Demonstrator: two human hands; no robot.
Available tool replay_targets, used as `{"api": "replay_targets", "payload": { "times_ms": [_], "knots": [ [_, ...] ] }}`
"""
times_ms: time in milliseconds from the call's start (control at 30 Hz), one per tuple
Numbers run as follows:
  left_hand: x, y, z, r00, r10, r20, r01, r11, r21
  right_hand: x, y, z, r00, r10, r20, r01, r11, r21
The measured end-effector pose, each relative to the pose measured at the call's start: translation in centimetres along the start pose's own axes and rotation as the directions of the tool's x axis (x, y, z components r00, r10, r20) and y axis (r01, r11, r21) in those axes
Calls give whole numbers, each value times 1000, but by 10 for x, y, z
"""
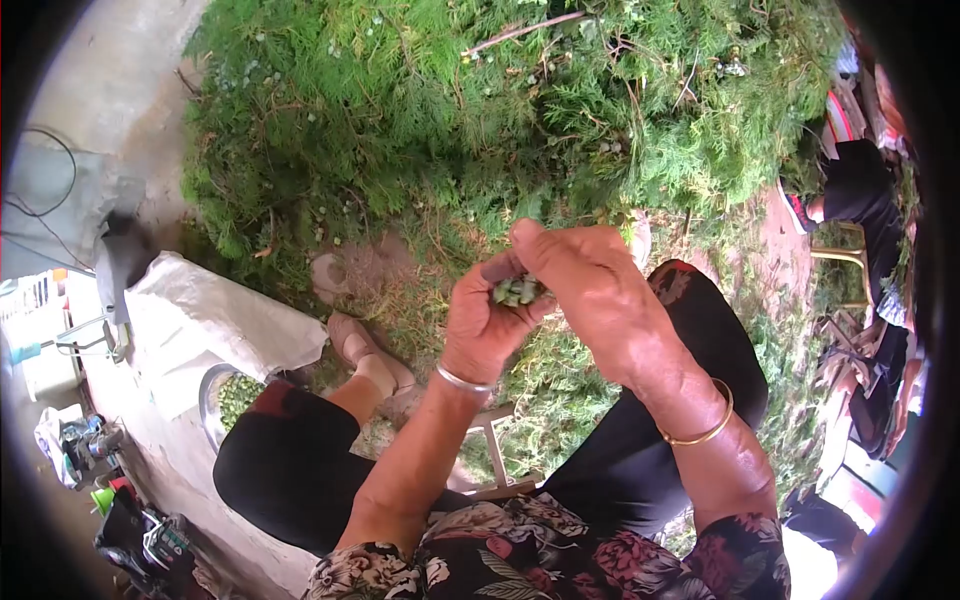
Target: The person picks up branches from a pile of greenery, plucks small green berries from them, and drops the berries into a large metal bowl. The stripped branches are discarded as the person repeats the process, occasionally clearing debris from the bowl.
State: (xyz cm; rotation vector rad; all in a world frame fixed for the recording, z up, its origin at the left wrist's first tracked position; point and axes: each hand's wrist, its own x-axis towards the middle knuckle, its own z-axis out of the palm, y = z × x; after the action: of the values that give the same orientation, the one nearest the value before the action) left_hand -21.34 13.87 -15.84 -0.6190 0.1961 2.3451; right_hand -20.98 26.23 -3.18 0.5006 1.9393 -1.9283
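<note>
My left hand (478, 318) is cupped, palm up, in front of my body, its fingers curled around a small handful of green seed cones (516, 292). Over it reaches my right hand (592, 285), with thumb and fingers drawn together against the left hand's fingertips. Whatever the right fingertips pinch is hidden behind the hand. Beyond both hands lies a big heap of green conifer branches (400, 120), with small pale cones among the sprays. Beside my knee at the left stands a metal bowl (208, 400) holding many green cones (240, 396).
A white sheet or sack (215, 310) is spread by the bowl. Loose sprigs litter the ground around my shoe (355, 340). At the right, another person's leg (860, 190) shows near a stool (845, 255). Dark bags and other items (150, 540) lie at lower left.
</note>
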Motion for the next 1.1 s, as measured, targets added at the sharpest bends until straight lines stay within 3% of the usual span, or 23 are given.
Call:
{"api": "replay_targets", "payload": {
  "times_ms": [67, 100, 133, 200, 233, 267, 300, 333, 400, 433, 500, 533, 600, 667, 733, 767, 800, 833, 867, 900, 933, 1033, 1100],
  "knots": [
    [-11, -7, 13, 994, -9, -106, 17, 997, 74, 0, 0, -1, 971, -240, -12, 237, 964, -121],
    [-13, -9, 11, 989, -37, -144, 46, 997, 55, 3, 3, -4, 958, -282, -47, 264, 937, -228],
    [-18, -8, 12, 990, -32, -139, 41, 997, 64, 4, 6, -4, 955, -292, -46, 274, 935, -225],
    [-28, -2, 17, 998, -54, -40, 58, 994, 92, 4, 10, -3, 948, -266, -174, 186, 908, -375],
    [-34, -1, 22, 1000, -29, 7, 27, 986, 167, 4, 9, -3, 945, -276, -174, 196, 907, -373],
    [-39, 1, 30, 1000, -26, 14, 23, 984, 177, 3, 8, -2, 981, -169, -92, 124, 920, -371],
    [-45, 4, 39, 999, -22, 37, 8, 941, 337, 2, 6, -2, 998, -58, -9, 50, 926, -375],
    [-51, 5, 46, 998, -22, 60, -10, 873, 487, 1, 3, -2, 998, -68, -10, 59, 927, -372],
    [-59, 5, 54, 999, -3, 54, -24, 877, 481, 0, -4, -2, 1000, -4, 30, 11, 972, -234],
    [-62, 6, 59, 999, -13, 49, -12, 877, 480, -1, -5, -2, 999, -13, 35, 21, 973, -231],
    [-66, 10, 63, 999, -16, 43, -7, 872, 489, -2, -6, -4, 981, -184, -54, 178, 979, -97],
    [-65, 13, 62, 997, -10, 78, -23, 908, 418, -1, -8, -6, 980, -191, -48, 186, 978, -93],
    [-68, 19, 61, 993, 11, 115, -51, 937, 347, 3, -14, -15, 927, -254, -275, 331, 900, 283],
    [-72, 24, 65, 995, 70, 77, -84, 974, 209, -3, -20, -19, 945, -210, -249, 285, 903, 321],
    [-71, 26, 71, 988, 118, 95, -134, 975, 178, -10, -14, -16, 938, -346, 21, 344, 925, -160],
    [-69, 27, 72, 985, 163, 56, -169, 977, 127, -2, 5, -13, 867, -484, 117, 491, 791, -365],
    [-72, 29, 73, 974, 224, 9, -224, 971, 77, -4, 7, -11, 857, -493, 150, 513, 787, -342],
    [-77, 24, 83, 954, 298, 13, -297, 945, 136, -5, 7, -7, 858, -472, 202, 513, 771, -377],
    [-76, 27, 79, 970, 241, 40, -244, 966, 84, -4, 5, -1, 853, -452, 260, 522, 746, -414],
    [-78, 32, 74, 980, 185, 73, -188, 982, 29, -9, -3, 3, 887, -411, 210, 458, 844, -280],
    [-82, 34, 73, 969, 237, 70, -239, 971, 23, -15, -13, 5, 923, -349, 164, 372, 917, -143],
    [-97, 37, 80, 981, 137, 135, -123, 987, -105, -14, -23, 3, 923, -352, 157, 367, 926, -84],
    [-125, 52, 84, 958, 224, 181, -223, 974, -25, -8, -22, 1, 956, -291, 47, 295, 940, -173]
  ]
}}
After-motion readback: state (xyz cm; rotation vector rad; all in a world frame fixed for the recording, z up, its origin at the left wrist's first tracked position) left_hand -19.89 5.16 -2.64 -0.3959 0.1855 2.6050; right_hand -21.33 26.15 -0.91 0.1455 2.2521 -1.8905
